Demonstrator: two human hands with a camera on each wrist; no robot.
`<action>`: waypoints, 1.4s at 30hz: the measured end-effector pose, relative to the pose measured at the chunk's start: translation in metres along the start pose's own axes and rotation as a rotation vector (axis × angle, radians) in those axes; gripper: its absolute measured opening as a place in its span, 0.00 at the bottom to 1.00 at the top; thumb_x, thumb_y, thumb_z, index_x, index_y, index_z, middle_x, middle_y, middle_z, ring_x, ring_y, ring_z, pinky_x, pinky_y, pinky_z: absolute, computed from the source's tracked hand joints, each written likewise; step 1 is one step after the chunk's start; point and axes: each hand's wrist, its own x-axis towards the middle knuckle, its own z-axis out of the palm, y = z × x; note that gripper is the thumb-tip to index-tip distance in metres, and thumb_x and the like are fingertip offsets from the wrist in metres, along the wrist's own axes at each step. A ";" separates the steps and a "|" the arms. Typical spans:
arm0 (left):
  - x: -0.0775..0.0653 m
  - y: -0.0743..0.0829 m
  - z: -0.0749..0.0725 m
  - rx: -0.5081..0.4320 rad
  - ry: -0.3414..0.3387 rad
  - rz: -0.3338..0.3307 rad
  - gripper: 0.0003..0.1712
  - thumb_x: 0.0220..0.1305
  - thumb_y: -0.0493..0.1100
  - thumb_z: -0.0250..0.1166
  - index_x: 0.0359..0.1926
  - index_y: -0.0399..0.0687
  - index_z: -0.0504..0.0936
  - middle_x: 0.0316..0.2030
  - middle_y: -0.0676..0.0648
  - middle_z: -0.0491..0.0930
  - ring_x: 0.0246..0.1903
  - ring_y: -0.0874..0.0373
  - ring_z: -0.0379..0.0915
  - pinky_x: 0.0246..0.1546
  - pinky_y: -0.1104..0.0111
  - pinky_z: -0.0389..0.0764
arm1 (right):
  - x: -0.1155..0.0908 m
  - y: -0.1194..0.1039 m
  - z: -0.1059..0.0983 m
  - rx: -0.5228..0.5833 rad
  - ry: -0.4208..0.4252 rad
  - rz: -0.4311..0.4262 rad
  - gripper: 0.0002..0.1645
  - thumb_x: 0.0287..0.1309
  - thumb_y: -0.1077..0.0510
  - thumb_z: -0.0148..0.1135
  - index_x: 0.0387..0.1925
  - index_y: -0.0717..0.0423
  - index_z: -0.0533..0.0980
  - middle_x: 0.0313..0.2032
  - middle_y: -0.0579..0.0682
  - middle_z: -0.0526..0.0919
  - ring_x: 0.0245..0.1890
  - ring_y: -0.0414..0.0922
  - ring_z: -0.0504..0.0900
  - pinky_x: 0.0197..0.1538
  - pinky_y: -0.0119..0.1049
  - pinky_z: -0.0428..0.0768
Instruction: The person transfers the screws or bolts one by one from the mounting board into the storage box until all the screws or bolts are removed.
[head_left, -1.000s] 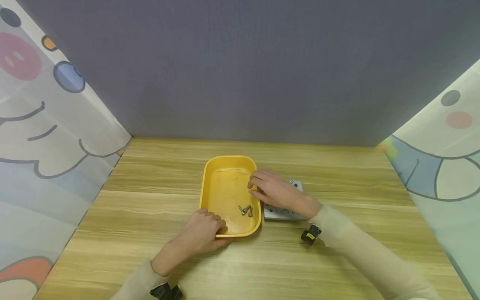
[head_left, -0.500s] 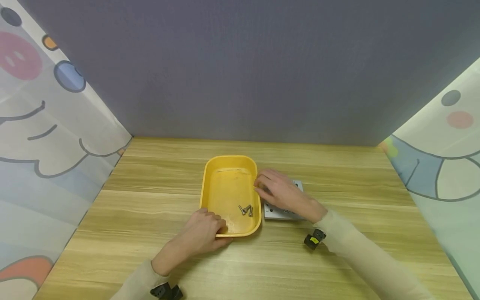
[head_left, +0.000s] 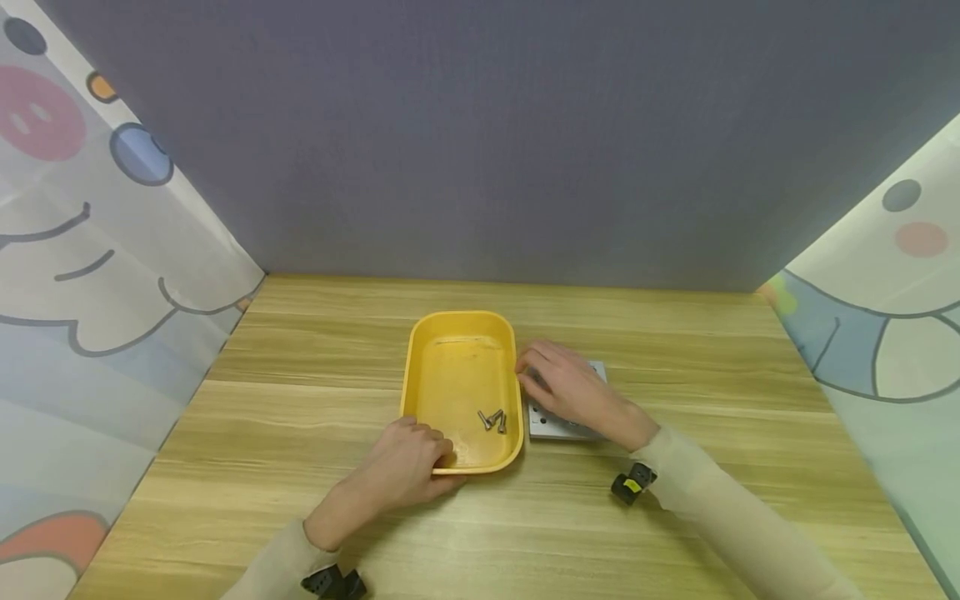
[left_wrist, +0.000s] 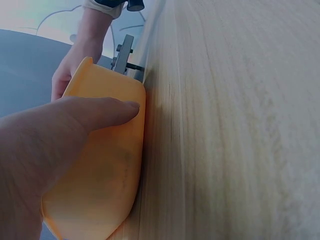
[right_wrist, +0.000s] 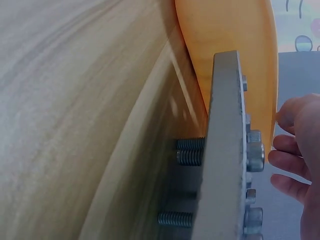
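My left hand grips the near-left corner of a yellow plastic tray, its thumb pressed on the outer wall and its fingers over the rim. Several small hex socket screws lie at the near right inside the tray. Just past the tray's right rim, my right hand hovers over a grey metal plate with its fingers loosely bent. I see nothing between those fingers. In the right wrist view, screw heads stand on the plate's top, and threaded ends stick out underneath.
The wooden table runs back to a grey panel. Printed cartoon curtains hang at both sides. The plate stands close beside the tray's right wall.
My right hand has drawn back to the right, from over the tray's right rim to above the metal plate. My left hand and the tray stay put.
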 end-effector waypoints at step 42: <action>0.000 0.001 -0.002 0.004 -0.009 0.005 0.26 0.59 0.67 0.70 0.18 0.62 0.69 0.17 0.65 0.66 0.18 0.70 0.56 0.28 0.72 0.62 | -0.016 0.009 0.003 -0.044 -0.026 0.109 0.11 0.64 0.54 0.71 0.44 0.55 0.84 0.48 0.52 0.84 0.53 0.51 0.82 0.60 0.52 0.79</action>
